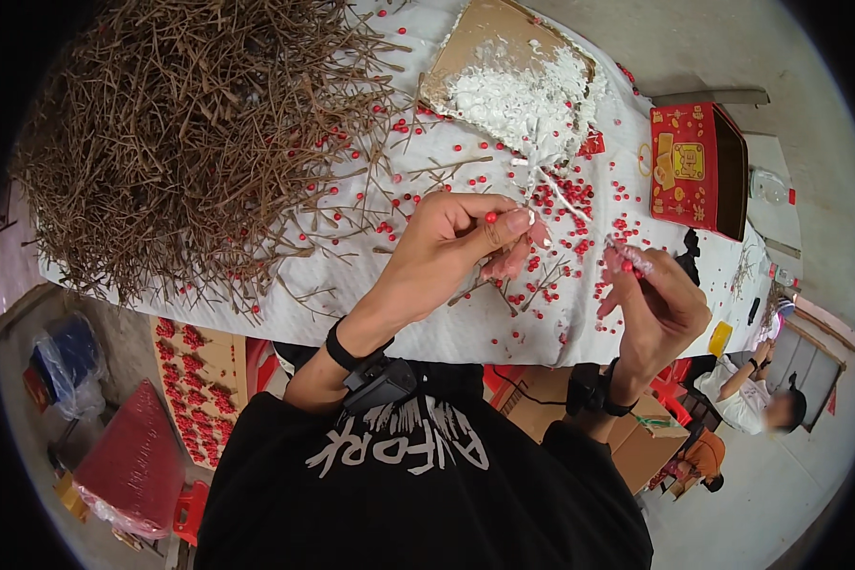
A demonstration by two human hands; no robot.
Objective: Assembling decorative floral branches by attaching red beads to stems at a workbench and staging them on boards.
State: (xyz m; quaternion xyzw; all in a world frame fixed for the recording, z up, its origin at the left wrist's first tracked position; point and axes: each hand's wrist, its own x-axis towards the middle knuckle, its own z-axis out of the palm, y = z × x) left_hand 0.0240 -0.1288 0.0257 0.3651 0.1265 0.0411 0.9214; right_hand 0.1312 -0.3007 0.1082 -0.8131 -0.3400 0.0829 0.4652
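Note:
My left hand [451, 242] is closed in a pinch over the middle of the table. From its fingertips a thin twig [530, 182] with white paste on it points away from me, and white smears mark the thumb. One red berry [491, 218] shows against this hand. To the right, my right hand [663, 302] is closed too, with a few small red berries [629, 267] at its fingertips; how many it holds is hidden. Between and beyond the hands, loose red berries [565, 199] are scattered on the white-covered table [370, 318].
A big heap of brown twigs [190, 133] covers the table's left. Cardboard [465, 57] at the back bears thick white paste [532, 100]. A red box [684, 166] stands at the right. Berry clusters lie on a board [223, 366] at lower left. Another person [731, 385] is at far right.

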